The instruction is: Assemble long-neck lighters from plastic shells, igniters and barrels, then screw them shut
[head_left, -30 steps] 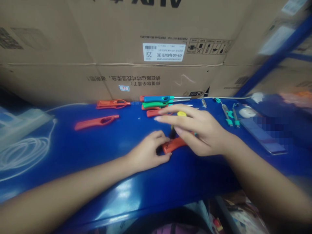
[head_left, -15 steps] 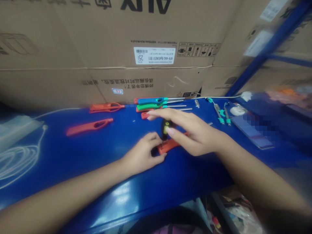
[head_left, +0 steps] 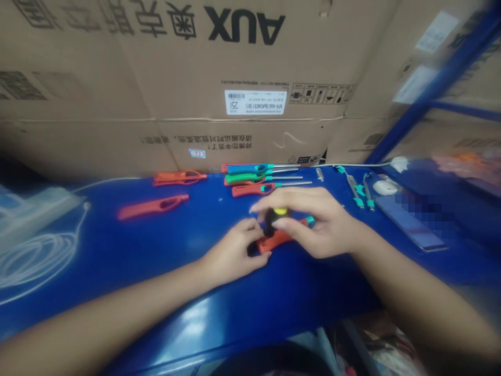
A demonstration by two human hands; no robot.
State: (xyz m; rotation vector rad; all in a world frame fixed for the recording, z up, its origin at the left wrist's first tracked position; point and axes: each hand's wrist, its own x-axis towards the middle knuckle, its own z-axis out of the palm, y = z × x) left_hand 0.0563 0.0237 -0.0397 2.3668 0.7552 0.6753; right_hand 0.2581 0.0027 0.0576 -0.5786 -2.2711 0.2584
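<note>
while the left grip (head_left: 234, 253) pinches the end of an orange lighter casing (head_left: 276, 241) lying on the blue counter (head_left: 164, 240), the right grip (head_left: 326, 222) pinches a black-and-yellow tool (head_left: 271, 220) between thumb and fingers, over that casing. beyond them lie several metal-stemmed lighters (head_left: 246, 178); a red casing (head_left: 148, 208) rests to the left, a phone (head_left: 410, 223) to the right.
</note>
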